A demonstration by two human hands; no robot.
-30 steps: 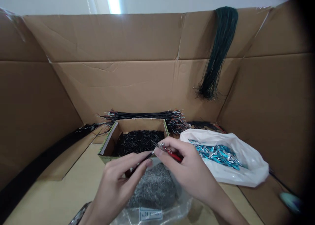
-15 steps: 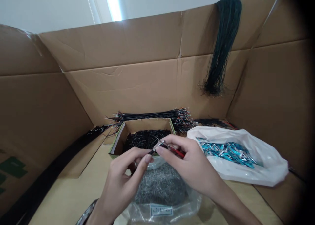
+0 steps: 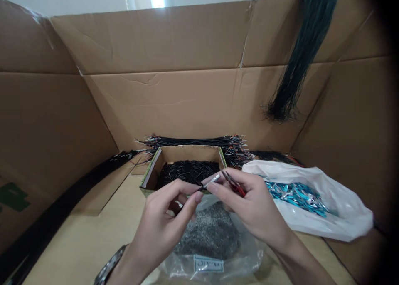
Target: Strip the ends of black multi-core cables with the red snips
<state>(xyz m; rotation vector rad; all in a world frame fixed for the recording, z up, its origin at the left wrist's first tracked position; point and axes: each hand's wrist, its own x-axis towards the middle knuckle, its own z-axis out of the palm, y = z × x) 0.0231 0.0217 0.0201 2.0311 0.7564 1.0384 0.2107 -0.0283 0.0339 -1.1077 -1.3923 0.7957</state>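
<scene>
Cardboard walls (image 3: 156,102) close in the table (image 3: 121,206) on the far side and both flanks; a hank of dark threads (image 3: 311,48) hangs over the far wall at right. On the table: box (image 3: 152,172) of short black pieces, beyond the hands; white bag (image 3: 349,212) of blue and silver pieces, to the right; clear bag (image 3: 183,270) with a grey mass, below the hands.

Left hand (image 3: 171,212): thumb and index together, pinched on a slim black wire (image 3: 202,188). Right hand (image 3: 247,199): thumb and index closed on a silver strip (image 3: 215,178), red snips (image 3: 238,189) tucked in the same hand. The 2 ends meet between the hands; joined or merely touching, cannot tell.

Handling, my judgement: pinch each close to its end, hold the 2 in line, press lightly against buckling. Snip points best turned clear of the fingertips.
</scene>
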